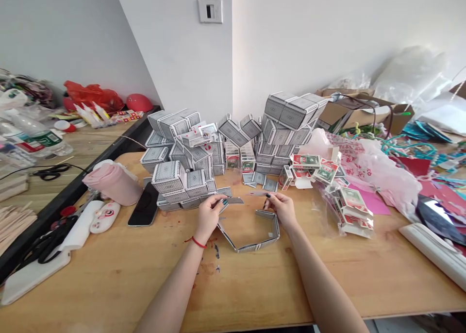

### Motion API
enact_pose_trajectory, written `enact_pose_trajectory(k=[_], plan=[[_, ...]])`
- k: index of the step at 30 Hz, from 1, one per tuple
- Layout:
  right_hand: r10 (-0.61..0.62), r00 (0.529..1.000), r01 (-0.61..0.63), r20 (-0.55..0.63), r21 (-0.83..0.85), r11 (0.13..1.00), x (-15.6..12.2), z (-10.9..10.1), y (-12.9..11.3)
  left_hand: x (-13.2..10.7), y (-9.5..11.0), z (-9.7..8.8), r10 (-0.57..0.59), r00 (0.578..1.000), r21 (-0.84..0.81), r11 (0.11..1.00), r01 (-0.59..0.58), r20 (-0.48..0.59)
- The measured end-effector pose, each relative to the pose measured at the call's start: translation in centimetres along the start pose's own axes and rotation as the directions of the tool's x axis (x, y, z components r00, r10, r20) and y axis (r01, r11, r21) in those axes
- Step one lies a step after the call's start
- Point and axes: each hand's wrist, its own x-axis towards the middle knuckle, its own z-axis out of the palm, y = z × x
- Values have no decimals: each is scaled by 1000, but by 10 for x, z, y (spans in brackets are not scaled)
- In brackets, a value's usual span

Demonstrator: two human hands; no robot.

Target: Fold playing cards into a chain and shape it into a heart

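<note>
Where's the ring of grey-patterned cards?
In the head view, the ring stands centrally on the brown wooden table, below and between the bare left hand and right hand.

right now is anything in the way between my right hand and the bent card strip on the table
Nothing visible does: the right hand is right beside the far end of the bent card strip, though contact is hard to tell. The red card boxes lie farther back, off to the right.
</note>
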Motion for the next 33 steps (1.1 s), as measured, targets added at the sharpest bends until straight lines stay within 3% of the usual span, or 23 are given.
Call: enact_pose_trajectory(k=[9, 13, 22, 26, 33], plan=[[-32, 996, 44, 86, -137, 990, -3, 6, -3, 1, 0, -1, -4, 1000, 12, 1000, 4, -2], [-19, 993, 52, 116, -292, 955, -3, 6, 1, 1, 1, -1, 1, 1000, 18, 1000, -1, 1], [-231, 953, 300, 194, -689, 659, -2, -6, 9, 2, 0, -1, -2, 1000, 12, 1000, 2, 2], [-285, 914, 402, 287, -731, 551, -1, -11, 5, 1, 1, 0, -1, 1000, -12, 1000, 1, 5], [-327, 859, 509, 394, -725, 464, 1, -14, 3, 1, 6, -1, -22, 998, -19, 1000, 23, 64]])
